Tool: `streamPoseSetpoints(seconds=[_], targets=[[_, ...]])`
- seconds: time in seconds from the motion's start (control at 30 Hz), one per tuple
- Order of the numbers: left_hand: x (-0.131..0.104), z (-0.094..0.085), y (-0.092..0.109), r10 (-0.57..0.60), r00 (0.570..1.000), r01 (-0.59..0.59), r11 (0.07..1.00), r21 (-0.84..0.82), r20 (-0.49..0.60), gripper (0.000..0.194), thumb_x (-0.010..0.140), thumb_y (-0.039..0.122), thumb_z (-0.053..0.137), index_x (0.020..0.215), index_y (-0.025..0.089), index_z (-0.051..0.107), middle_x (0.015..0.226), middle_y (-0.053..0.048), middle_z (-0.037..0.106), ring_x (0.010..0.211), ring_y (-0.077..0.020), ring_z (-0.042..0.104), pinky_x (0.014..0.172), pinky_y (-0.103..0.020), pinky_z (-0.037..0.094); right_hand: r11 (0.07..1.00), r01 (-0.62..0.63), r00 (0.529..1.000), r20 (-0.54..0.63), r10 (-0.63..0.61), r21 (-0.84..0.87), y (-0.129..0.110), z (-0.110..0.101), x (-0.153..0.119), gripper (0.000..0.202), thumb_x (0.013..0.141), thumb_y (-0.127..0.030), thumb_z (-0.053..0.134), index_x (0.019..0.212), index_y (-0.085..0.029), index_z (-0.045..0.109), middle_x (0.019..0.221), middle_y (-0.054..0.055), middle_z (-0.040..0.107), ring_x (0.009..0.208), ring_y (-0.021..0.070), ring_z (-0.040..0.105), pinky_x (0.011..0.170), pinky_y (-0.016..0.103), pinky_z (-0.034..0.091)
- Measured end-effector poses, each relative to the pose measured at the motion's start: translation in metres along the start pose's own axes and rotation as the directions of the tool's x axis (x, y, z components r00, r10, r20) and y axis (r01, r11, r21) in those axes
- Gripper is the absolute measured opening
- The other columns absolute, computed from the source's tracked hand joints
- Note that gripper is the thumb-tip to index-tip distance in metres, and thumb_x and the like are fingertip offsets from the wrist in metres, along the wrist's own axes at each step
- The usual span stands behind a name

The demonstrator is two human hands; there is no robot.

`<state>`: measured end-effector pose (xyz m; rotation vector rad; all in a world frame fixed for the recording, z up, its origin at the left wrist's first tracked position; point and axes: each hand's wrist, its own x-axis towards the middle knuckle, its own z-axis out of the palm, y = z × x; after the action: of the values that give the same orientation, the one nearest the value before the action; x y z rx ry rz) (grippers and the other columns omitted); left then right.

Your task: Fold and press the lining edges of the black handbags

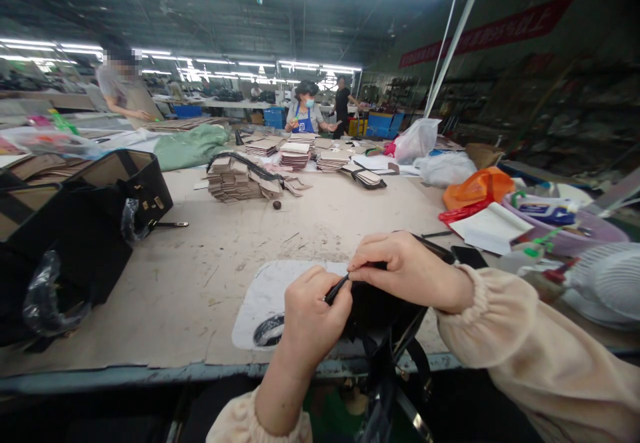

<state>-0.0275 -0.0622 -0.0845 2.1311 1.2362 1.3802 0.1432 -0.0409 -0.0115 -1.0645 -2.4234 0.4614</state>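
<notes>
My left hand is closed round a narrow black strip, whose end points up and to the right. The fingertips of my right hand pinch together at that end, touching it. Below both hands a black bag hangs over the table's front edge, partly hidden by my hands. Its straps and a metal fitting dangle beneath. Under the bag lies a white sheet, with a looped black strap in clear wrapping on it, beside my left wrist.
Black bags stand at left. Stacked brown pieces lie farther back, near a small dark roll. At right are a purple basin, a white fan and a phone. A co-worker in a blue apron is across the table.
</notes>
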Motion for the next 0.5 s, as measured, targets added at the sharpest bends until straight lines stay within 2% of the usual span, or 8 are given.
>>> streamPoseSetpoints(seconds=[0.13, 0.23, 0.4, 0.5], targets=[[0.0000, -0.0005, 0.0004, -0.002, 1.000, 0.002, 1.000, -0.001, 0.004, 0.019, 0.080, 0.017, 0.055, 0.063, 0.016, 0.061, 0.059, 0.000, 0.051, 0.060, -0.0115, 0.050, 0.057, -0.024, 0.036, 0.999, -0.021, 1.000, 0.004, 0.021, -0.029, -0.0027, 0.0041, 0.0026, 0.010, 0.082, -0.013, 0.059, 0.077, -0.017, 0.066, 0.077, 0.000, 0.062, 0.072, 0.0102, 0.056, 0.069, 0.023, 0.041], [0.0006, -0.0005, 0.0000, -0.001, 1.000, 0.001, 1.000, 0.000, 0.012, 0.019, 0.081, 0.017, 0.055, 0.063, 0.015, 0.061, 0.059, 0.000, 0.050, 0.060, -0.0116, 0.049, 0.057, -0.024, 0.036, 0.995, -0.095, 0.995, -0.013, 0.095, 0.006, -0.0059, 0.0069, 0.0044, 0.012, 0.082, -0.012, 0.058, 0.074, -0.017, 0.064, 0.076, 0.000, 0.060, 0.072, 0.0101, 0.055, 0.069, 0.023, 0.040], [0.0010, -0.0009, 0.0003, -0.008, 1.000, 0.008, 1.000, 0.011, 0.007, 0.021, 0.081, 0.018, 0.056, 0.062, 0.015, 0.060, 0.059, 0.000, 0.050, 0.060, -0.0114, 0.049, 0.057, -0.024, 0.035, 0.979, -0.199, 0.979, -0.043, 0.200, 0.035, -0.0066, 0.0073, 0.0072, 0.013, 0.083, -0.017, 0.057, 0.071, -0.017, 0.061, 0.072, -0.002, 0.057, 0.069, 0.0103, 0.051, 0.066, 0.023, 0.038], [0.0003, -0.0009, 0.0002, -0.012, 1.000, 0.012, 1.000, 0.010, 0.008, 0.021, 0.082, 0.019, 0.055, 0.062, 0.015, 0.060, 0.059, 0.000, 0.050, 0.060, -0.0115, 0.050, 0.057, -0.024, 0.035, 0.962, -0.246, 0.966, -0.052, 0.253, 0.114, -0.0039, 0.0039, 0.0063, 0.016, 0.086, -0.023, 0.052, 0.074, -0.017, 0.060, 0.070, -0.003, 0.056, 0.067, 0.0100, 0.050, 0.064, 0.023, 0.038]])
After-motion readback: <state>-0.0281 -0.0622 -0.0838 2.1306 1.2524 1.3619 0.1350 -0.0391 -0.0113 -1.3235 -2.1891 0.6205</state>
